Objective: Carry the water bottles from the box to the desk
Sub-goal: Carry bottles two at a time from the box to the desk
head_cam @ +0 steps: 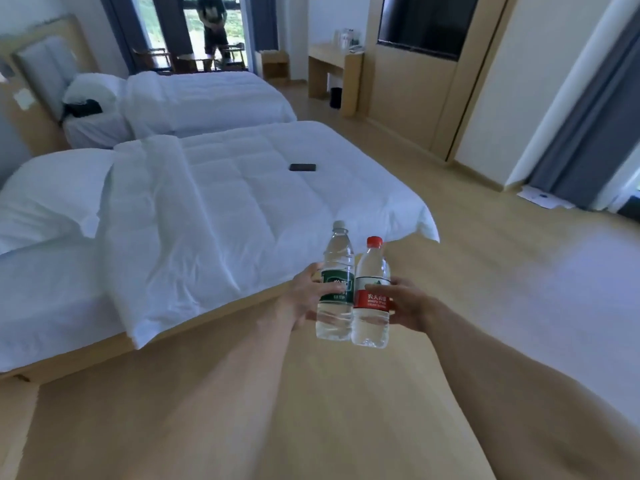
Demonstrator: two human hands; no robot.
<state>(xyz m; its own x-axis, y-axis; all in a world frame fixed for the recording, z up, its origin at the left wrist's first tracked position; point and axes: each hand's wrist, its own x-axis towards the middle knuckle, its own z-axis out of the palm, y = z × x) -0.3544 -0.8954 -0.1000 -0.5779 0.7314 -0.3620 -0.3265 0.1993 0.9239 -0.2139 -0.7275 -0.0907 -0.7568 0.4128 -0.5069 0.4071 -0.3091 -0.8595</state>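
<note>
Both forearms are reaching forward over the wood floor [346, 393], each hand carrying one bottle upright in mid-air. The left hand [308, 296] is gripping the green-label bottle [336, 289], fingers wrapping round its label band; white cap on top. The right hand [405, 303] is gripping the red-label bottle [371, 299], fingers curling round the label; red cap on top. The two bottles are sitting side by side, bodies touching or nearly so, both showing clear water. Just beyond them, the near bed [207, 209] is lying to the left with a white duvet, a dark phone [302, 167] resting flat on it. Behind that, a second bed [207, 98] with a dark item [83, 107] lying by its pillow. Further back on the right, a wooden desk [334, 57] is standing against the wall, some small items on top too blurred to identify, a dark bin [335, 97] underneath. A dark TV [426, 24] is hanging on the panel beside it. At the far end, another person [213, 26] is standing at the glass door.
</note>
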